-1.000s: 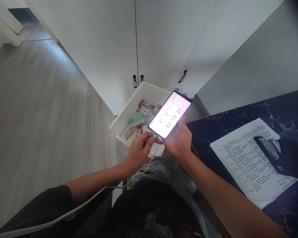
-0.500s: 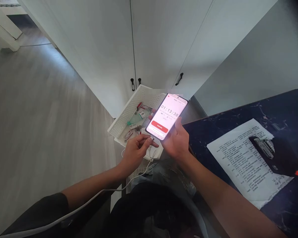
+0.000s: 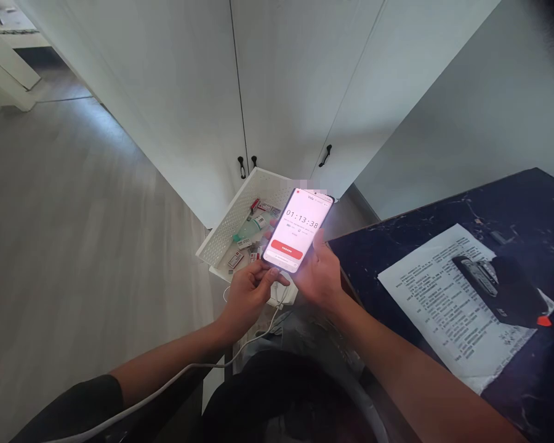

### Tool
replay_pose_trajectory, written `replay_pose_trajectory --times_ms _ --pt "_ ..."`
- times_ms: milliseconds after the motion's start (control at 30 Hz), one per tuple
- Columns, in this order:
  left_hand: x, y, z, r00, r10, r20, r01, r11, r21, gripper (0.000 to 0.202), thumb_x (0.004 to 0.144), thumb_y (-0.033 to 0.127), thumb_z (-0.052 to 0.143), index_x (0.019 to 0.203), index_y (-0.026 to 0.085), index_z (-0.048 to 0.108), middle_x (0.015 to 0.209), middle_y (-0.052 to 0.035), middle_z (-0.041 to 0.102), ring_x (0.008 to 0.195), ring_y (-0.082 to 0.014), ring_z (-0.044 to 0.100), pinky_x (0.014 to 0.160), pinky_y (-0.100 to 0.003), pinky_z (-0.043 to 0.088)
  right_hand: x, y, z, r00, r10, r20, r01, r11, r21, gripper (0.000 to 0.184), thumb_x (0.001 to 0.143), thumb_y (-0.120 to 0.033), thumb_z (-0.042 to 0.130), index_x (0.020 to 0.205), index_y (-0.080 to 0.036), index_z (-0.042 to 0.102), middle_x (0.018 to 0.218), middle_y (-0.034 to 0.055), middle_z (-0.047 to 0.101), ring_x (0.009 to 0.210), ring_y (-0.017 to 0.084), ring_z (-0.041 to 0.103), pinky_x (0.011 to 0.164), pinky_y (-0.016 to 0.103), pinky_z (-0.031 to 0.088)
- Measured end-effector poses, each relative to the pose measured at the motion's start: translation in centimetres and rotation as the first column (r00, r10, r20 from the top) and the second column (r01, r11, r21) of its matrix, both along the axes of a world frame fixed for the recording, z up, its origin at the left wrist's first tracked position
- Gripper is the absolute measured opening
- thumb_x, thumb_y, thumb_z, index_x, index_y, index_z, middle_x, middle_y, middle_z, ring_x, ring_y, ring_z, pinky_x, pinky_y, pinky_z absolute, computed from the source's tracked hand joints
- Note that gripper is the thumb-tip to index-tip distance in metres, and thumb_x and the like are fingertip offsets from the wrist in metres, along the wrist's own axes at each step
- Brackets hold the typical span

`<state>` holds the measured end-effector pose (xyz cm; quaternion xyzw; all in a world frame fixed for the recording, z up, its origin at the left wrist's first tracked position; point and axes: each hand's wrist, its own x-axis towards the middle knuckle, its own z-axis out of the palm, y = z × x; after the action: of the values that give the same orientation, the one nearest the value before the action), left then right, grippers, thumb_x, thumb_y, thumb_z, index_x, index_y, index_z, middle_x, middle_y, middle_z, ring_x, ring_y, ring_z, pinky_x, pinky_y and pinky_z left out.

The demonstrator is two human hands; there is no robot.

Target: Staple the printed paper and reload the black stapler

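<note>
My right hand is wrapped round a smartphone from below, its lit screen showing a timer and a red button. My left hand pinches the plug end of a white cable at the phone's bottom edge. The cable runs back along my left forearm toward the lower left. Beneath the phone sits a white perforated basket holding a green bottle and several small boxes.
White cabinet doors with black handles stand behind the basket. A dark marbled table at the right carries a printed sheet and a black device. Grey wooden floor spreads to the left.
The phone has turned from tilted to nearly upright in my right hand and come lower and leftward. My left hand stays pinched on the cable plug at its bottom edge.
</note>
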<state>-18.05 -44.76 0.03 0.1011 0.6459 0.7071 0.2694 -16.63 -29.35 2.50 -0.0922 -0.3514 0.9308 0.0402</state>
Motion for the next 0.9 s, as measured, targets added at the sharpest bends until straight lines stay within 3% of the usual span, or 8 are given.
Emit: replay_pose_trajectory --times_ms 200,600,767,900 --pt "0.1 0.0 -0.4 0.999 0.024 0.033 -0.024 1.000 0.008 0.032 0.095 0.048 0.068 0.098 0.017 0.069 0.085 -0.0066 0.074 0.045 -0.0046 0.031 0.044 -0.023 0.023 0.1 -0.3 0.1 0.999 0.029 -0.042 -0.031 0.998 -0.062 0.056 0.101 -0.063 0.048 0.142 -0.027 0.058 0.143 0.0097 0.063 0.128 0.033 0.062 0.094 0.050 0.058" --pt "0.2 0.2 0.4 0.997 0.060 -0.052 -0.064 0.995 -0.078 0.035 0.095 0.051 0.066 0.096 0.015 0.067 0.085 -0.0070 0.074 0.040 -0.0042 0.042 0.040 -0.021 0.032 0.1 -0.7 -0.8 1.000 0.017 -0.023 -0.020 0.995 -0.101 0.059 0.100 -0.064 0.048 0.147 -0.029 0.056 0.138 0.0109 0.067 0.115 0.034 0.068 0.076 0.046 0.062" --pt "0.5 0.2 0.9 0.996 0.083 -0.032 -0.086 0.994 -0.073 0.039 0.094 0.050 0.068 0.114 0.017 0.061 0.077 -0.0026 0.072 0.040 -0.0050 0.043 0.040 -0.019 0.033 0.3 -1.0 -0.9 1.000 0.001 -0.017 -0.003 0.993 -0.122 0.059 0.101 -0.062 0.046 0.148 -0.028 0.055 0.134 0.0113 0.069 0.114 0.034 0.068 0.078 0.047 0.061" --pt "0.7 0.2 0.8 0.992 0.125 -0.021 -0.126 0.990 -0.069 0.042 0.093 0.050 0.070 0.116 0.018 0.056 0.078 -0.0021 0.073 0.039 -0.0047 0.044 0.039 -0.018 0.033 0.5 -1.3 -1.0 1.000 -0.013 -0.012 0.011 0.989 -0.145 0.061 0.101 -0.065 0.044 0.150 -0.028 0.053 0.136 0.0118 0.068 0.114 0.035 0.068 0.076 0.046 0.061"
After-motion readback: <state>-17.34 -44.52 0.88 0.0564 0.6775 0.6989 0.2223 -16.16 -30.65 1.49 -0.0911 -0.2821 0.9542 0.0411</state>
